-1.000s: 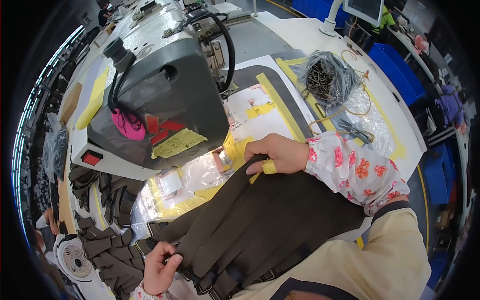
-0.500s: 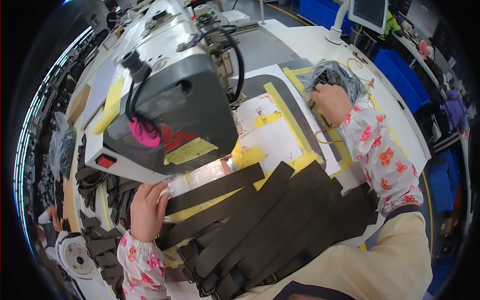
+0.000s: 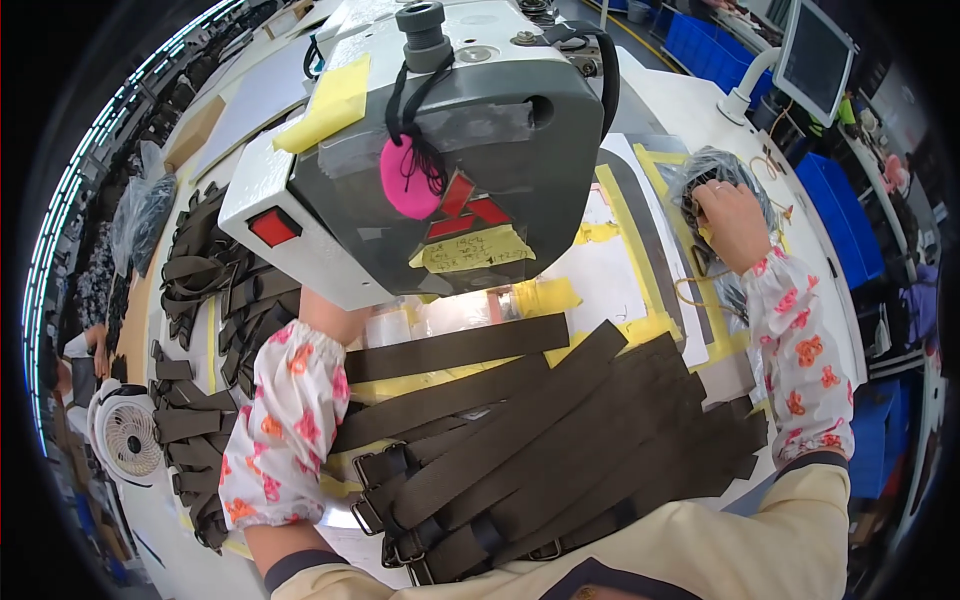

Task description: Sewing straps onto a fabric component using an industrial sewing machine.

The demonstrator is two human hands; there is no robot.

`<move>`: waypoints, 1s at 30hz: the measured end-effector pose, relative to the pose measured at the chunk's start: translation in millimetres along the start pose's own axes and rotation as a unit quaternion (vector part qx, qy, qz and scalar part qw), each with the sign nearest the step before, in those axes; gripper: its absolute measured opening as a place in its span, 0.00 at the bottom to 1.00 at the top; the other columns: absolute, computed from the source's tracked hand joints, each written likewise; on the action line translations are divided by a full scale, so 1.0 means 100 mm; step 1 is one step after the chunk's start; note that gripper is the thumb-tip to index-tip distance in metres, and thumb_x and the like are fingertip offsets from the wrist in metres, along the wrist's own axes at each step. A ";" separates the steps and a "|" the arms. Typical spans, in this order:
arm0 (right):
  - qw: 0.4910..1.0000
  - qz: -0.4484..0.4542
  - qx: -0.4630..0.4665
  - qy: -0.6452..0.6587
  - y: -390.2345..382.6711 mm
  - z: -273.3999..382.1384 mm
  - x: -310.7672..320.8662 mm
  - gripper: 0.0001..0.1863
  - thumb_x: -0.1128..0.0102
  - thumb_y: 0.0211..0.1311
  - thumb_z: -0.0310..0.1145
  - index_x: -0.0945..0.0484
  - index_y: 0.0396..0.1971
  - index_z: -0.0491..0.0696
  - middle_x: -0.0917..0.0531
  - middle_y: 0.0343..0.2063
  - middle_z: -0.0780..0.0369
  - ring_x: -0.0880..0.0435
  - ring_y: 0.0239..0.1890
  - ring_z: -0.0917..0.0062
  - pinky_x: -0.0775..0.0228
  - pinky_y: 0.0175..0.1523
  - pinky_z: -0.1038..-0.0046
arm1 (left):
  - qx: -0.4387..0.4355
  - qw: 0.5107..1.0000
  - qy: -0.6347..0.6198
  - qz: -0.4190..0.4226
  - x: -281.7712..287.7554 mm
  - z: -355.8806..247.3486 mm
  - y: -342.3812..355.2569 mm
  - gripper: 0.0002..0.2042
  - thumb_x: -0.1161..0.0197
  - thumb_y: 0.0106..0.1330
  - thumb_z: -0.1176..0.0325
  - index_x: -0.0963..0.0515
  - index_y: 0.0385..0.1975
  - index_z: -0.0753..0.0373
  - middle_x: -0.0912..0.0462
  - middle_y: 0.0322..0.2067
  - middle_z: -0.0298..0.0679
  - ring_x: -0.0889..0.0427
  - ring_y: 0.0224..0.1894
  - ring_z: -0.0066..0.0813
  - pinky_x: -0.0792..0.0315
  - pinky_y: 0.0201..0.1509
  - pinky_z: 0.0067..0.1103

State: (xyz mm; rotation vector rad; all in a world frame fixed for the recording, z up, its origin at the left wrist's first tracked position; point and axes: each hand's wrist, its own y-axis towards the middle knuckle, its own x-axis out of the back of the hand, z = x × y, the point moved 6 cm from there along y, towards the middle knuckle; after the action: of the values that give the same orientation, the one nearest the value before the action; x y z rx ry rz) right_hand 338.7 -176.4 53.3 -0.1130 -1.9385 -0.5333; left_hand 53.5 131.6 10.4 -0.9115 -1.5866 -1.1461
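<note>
My right hand [image 3: 732,222] is at a clear plastic bag [image 3: 715,165] of small dark pieces, right of the machine. Its fingers are bent and closed at the bag's mouth; what they hold is hidden. My left hand [image 3: 334,314] reaches under the sewing machine head [image 3: 450,180], which hides its fingers. Just right of that wrist lies a single dark webbing strap [image 3: 460,345], across the clear-taped work plate [image 3: 450,315]. A pile of dark straps with metal buckles [image 3: 560,460] spreads in front of me.
More dark straps [image 3: 200,410] heap on the left, beside a small white fan [image 3: 130,430]. A screen on an arm [image 3: 815,60] stands at the back right. Blue bins [image 3: 835,220] line the floor beyond the table. Yellow tape [image 3: 640,240] borders the papers.
My left hand has gone forward from the strap's left end to under the machine head. My right hand stays at the bag, its fingers a little further in. The view has shifted left.
</note>
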 end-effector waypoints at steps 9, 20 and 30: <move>0.812 0.033 0.023 0.583 0.31 1.55 0.48 0.09 0.40 0.47 0.23 0.30 0.29 0.42 0.26 0.15 0.61 0.24 0.17 0.77 0.34 0.24 0.78 | -0.079 0.992 -0.101 0.022 0.16 -1.44 -0.31 0.15 0.39 0.53 0.67 0.28 0.38 0.65 0.25 0.35 0.44 0.26 0.41 0.44 0.32 0.46 0.32; 0.758 0.016 -0.024 0.652 0.24 1.82 0.31 0.08 0.41 0.51 0.25 0.31 0.28 0.42 0.25 0.16 0.62 0.24 0.18 0.81 0.34 0.25 0.79 | 0.072 0.923 -0.375 -0.052 0.07 -1.08 -0.28 0.07 0.43 0.59 0.69 0.27 0.32 0.66 0.23 0.23 0.45 0.23 0.25 0.39 0.31 0.30 0.26; 0.840 -0.065 0.089 0.531 0.13 2.02 0.49 0.09 0.38 0.49 0.25 0.31 0.27 0.43 0.23 0.20 0.58 0.22 0.21 0.66 0.31 0.27 0.74 | 0.053 0.920 -0.386 0.036 -0.03 -1.15 -0.24 0.10 0.45 0.58 0.63 0.29 0.27 0.66 0.24 0.19 0.49 0.23 0.25 0.48 0.30 0.29 0.35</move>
State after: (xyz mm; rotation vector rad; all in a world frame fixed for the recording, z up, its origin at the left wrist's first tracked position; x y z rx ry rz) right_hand 150.6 -89.3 35.0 0.3756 -0.8833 -0.3675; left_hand 62.4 14.2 15.1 -1.4423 -2.1841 -0.6531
